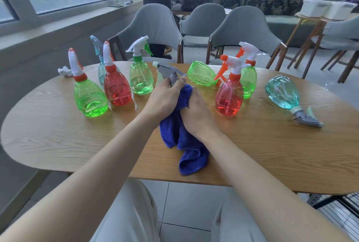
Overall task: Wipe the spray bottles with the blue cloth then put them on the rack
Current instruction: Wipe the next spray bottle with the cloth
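My left hand [165,98] grips the grey trigger head of a spray bottle [168,71] above the middle of the wooden table [58,140]; its body is hidden behind my hands and the cloth. My right hand [196,113] holds the blue cloth [186,144] wrapped against that bottle, and the cloth's tail hangs to the table's near edge. Upright bottles stand left: green [90,98], red [116,90], green [140,78], pale blue [101,72]. Right of my hands are a red bottle [229,96], a green one [247,80], a lying green one [202,73] and a lying teal one [283,92].
A black wire rack [338,212] shows at the lower right, below the table's edge. A crumpled white tissue [65,71] lies at the table's far left. Grey chairs [155,28] stand behind the table, and a person stands beyond them by the window.
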`<state>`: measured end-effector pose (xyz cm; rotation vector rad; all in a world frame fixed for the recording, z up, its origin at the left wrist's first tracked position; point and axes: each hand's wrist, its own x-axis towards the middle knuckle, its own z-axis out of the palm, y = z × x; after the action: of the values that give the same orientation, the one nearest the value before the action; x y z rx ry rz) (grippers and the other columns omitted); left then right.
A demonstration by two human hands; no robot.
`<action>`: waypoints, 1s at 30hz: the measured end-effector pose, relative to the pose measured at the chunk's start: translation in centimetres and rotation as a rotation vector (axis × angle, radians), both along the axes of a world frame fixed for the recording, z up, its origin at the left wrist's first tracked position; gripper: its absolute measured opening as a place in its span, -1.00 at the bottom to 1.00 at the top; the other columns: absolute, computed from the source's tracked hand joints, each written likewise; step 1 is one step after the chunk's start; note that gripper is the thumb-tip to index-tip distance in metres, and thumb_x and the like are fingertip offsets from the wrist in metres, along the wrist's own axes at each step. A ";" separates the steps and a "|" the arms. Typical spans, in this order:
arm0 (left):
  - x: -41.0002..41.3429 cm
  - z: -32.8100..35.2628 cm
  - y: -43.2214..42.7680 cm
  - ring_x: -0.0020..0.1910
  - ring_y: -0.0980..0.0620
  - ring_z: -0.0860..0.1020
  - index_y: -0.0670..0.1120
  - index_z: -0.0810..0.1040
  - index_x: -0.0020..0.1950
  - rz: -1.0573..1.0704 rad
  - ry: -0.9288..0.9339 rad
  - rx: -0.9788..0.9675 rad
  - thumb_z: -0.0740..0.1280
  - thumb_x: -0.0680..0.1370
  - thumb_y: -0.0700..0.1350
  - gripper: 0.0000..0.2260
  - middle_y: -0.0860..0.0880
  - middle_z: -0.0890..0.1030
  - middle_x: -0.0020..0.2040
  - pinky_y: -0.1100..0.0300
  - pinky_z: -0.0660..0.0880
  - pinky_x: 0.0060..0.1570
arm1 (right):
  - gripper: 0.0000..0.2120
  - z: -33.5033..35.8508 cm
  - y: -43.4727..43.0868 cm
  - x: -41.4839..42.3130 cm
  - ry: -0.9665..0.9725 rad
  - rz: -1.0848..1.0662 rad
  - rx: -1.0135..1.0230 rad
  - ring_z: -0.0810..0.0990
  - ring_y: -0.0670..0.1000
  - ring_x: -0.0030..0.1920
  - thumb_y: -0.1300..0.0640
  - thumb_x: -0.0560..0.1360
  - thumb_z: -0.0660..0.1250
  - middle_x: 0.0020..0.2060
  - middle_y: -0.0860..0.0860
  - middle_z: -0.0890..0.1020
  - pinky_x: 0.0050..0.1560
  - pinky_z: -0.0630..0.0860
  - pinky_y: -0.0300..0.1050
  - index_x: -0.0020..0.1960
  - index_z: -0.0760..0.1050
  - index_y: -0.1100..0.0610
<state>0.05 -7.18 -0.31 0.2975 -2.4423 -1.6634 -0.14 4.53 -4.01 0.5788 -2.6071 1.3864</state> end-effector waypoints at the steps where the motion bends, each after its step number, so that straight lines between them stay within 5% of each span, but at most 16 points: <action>1: -0.1 0.0 -0.3 0.13 -0.03 0.62 0.00 0.60 0.12 0.005 -0.005 0.027 0.27 0.69 0.25 -0.67 -0.02 0.67 0.09 -0.10 0.51 0.34 | -0.57 -0.2 0.4 0.2 0.001 0.021 0.012 0.45 0.01 0.33 0.07 0.61 0.19 0.28 -0.05 0.51 0.41 0.38 -0.01 0.47 0.42 0.08; 4: -0.5 0.0 -1.0 0.12 0.03 0.56 0.07 0.54 0.15 0.027 -0.017 0.096 0.25 0.70 0.23 -0.74 0.11 0.60 0.07 -0.10 0.48 0.37 | -0.36 -1.5 1.2 1.0 -0.061 0.017 0.055 0.40 0.05 0.46 -0.04 0.53 0.18 0.42 0.06 0.45 0.51 0.31 0.03 0.54 0.31 0.20; 8: -0.9 -0.1 -1.4 0.02 0.21 0.48 0.12 0.47 0.21 0.009 -0.020 0.138 0.24 0.72 0.20 -0.81 0.21 0.53 0.03 -0.09 0.47 0.32 | -0.33 -2.5 1.7 0.9 -0.116 0.004 0.066 0.41 0.12 0.45 -0.01 0.48 0.16 0.41 0.13 0.45 0.52 0.30 0.11 0.53 0.28 0.26; 13: -0.8 -0.2 -1.9 0.33 -0.01 0.56 0.02 0.54 0.43 0.013 -0.045 0.285 0.29 0.70 0.17 -0.63 0.04 0.63 0.32 -0.19 0.43 0.46 | -0.34 -3.4 2.6 0.8 -0.057 0.049 0.154 0.39 0.11 0.47 0.06 0.51 0.24 0.45 0.12 0.42 0.52 0.32 0.13 0.57 0.25 0.23; 16: -0.9 -0.6 -2.4 0.29 0.01 0.59 0.00 0.56 0.42 0.023 -0.048 0.377 0.29 0.71 0.12 -0.66 0.07 0.71 0.22 -0.15 0.42 0.46 | -0.24 -4.0 2.7 0.2 -0.048 0.083 0.179 0.29 0.05 0.58 0.24 0.55 0.34 0.57 0.05 0.33 0.60 0.24 0.07 0.68 0.10 0.15; 19: -0.8 -0.7 -2.5 0.26 0.02 0.61 -0.02 0.58 0.39 0.036 -0.038 0.425 0.26 0.72 0.08 -0.69 0.09 0.75 0.16 -0.09 0.45 0.41 | -0.21 -4.1 2.8 -0.4 -0.095 0.091 0.073 0.39 -0.04 0.50 0.26 0.53 0.37 0.54 -0.06 0.39 0.52 0.31 -0.10 0.68 0.14 0.03; 21: -0.6 -0.8 -2.6 0.24 0.00 0.63 -0.05 0.59 0.33 0.045 -0.024 0.465 0.25 0.72 0.05 -0.72 0.08 0.76 0.14 -0.08 0.47 0.38 | -0.31 -4.0 2.8 -0.4 -0.128 0.080 -0.009 0.50 -0.09 0.40 0.21 0.52 0.35 0.42 -0.10 0.53 0.44 0.39 -0.15 0.62 0.28 -0.03; 25: -0.3 -1.5 -2.9 0.26 0.00 0.63 -0.10 0.60 0.29 0.059 0.023 0.535 0.24 0.71 0.01 -0.73 0.06 0.77 0.11 -0.08 0.48 0.39 | -0.70 -3.4 2.4 -0.5 -0.221 0.004 -0.127 0.64 -0.18 0.07 0.21 0.64 0.26 -0.01 -0.20 0.70 0.16 0.52 -0.16 0.12 0.56 -0.21; 28: -0.1 -2.0 -3.1 0.29 0.00 0.62 -0.11 0.61 0.30 0.063 0.057 0.552 0.23 0.70 -0.02 -0.71 0.05 0.77 0.12 -0.07 0.48 0.39 | -0.89 -2.7 1.6 -1.1 -0.300 -0.073 -0.178 0.61 -0.06 0.03 0.05 0.70 0.24 0.00 -0.12 0.65 0.12 0.51 -0.02 0.05 0.53 -0.07; 30: 0.0 -2.2 -3.1 0.32 -0.04 0.61 -0.08 0.63 0.24 0.069 0.074 0.548 0.22 0.68 -0.01 -0.73 0.06 0.77 0.11 -0.15 0.47 0.45 | -0.88 -2.1 0.8 -1.2 -0.307 -0.106 -0.216 0.56 -0.03 0.00 -0.02 0.71 0.23 0.08 -0.05 0.59 0.00 0.47 -0.13 0.06 0.45 0.01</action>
<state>0.09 -10.30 -2.55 0.3732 -1.8588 -2.2379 -1.38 5.29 -6.06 0.2084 -2.6093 1.8148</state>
